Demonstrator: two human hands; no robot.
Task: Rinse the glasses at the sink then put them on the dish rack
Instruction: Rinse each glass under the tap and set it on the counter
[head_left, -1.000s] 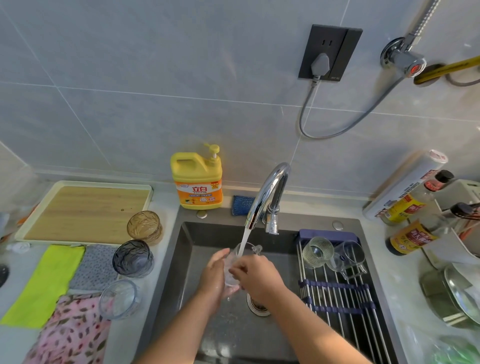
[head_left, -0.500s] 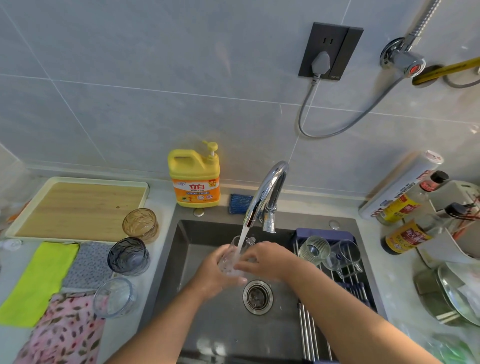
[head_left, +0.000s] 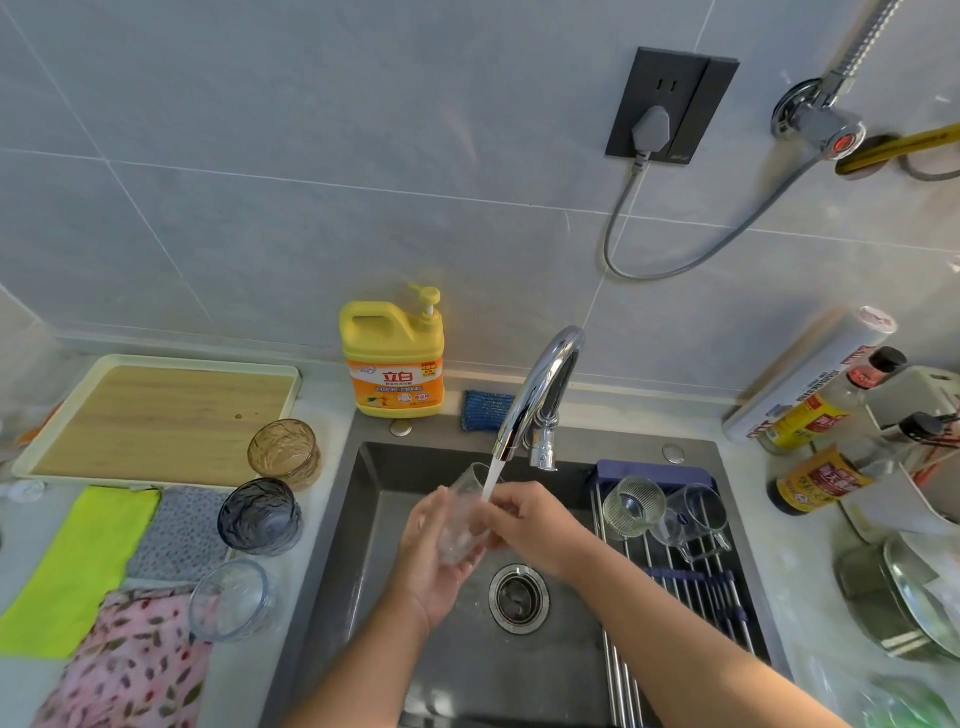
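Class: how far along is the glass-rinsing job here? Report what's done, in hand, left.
Done: ribbed glass and clear cup lie on the dish rack. In hand: left hand and right hand hold a clear glass under the running tap. Left: amber glass, dark glass and clear tumbler wait on the counter.

Six glasses (head_left: 465, 512) (head_left: 284, 452) (head_left: 260, 515) (head_left: 231, 597) (head_left: 634, 506) (head_left: 696, 514), three cloths (head_left: 78, 566) (head_left: 179, 530) (head_left: 130, 670), one yellow soap bottle (head_left: 393, 364), one cutting board (head_left: 161, 421), one tap (head_left: 540, 384), one sink rack (head_left: 691, 587).
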